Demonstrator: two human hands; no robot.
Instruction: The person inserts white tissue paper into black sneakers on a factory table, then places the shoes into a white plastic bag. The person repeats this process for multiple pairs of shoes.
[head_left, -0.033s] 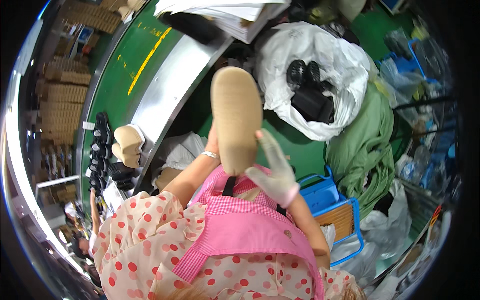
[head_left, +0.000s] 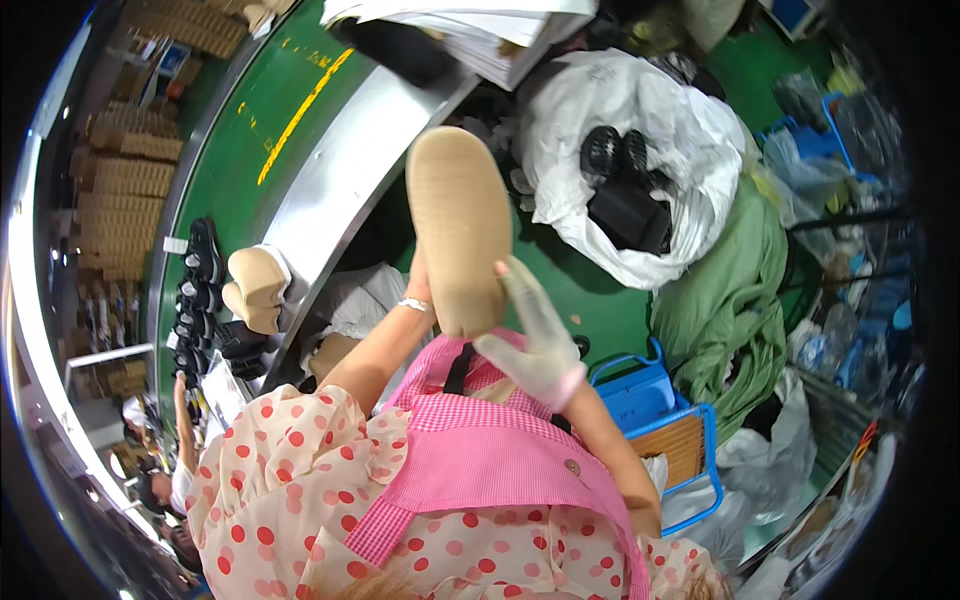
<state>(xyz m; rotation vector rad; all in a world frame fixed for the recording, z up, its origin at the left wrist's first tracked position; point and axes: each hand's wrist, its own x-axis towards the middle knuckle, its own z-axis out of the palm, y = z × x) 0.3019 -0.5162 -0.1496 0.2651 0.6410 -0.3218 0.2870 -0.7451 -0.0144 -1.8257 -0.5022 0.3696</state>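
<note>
A beige shoe [head_left: 459, 225] with a broad rounded end is held upright in front of me, its smooth sole-like side toward me. My left hand [head_left: 420, 280] grips it from its left side and behind; most of those fingers are hidden. My right hand [head_left: 535, 340] wears a thin whitish glove with a bare fingertip. Its fingers are stretched out along the shoe's lower right edge, and the fingertip appears to touch that edge. Below the shoe is the pink apron [head_left: 500, 465] I wear.
Left of me runs a metal-edged conveyor [head_left: 340, 165] with a green belt, beige shoe pieces [head_left: 257, 283] and black shoes [head_left: 203, 250]. A white sack [head_left: 685, 265] with black items stands ahead right. A blue-framed chair [head_left: 705, 450] and green cloth [head_left: 725, 300] lie to the right.
The shoe and both hands have shifted slightly left and, for the shoe, a little upward in the picture. My grip looks the same.
</note>
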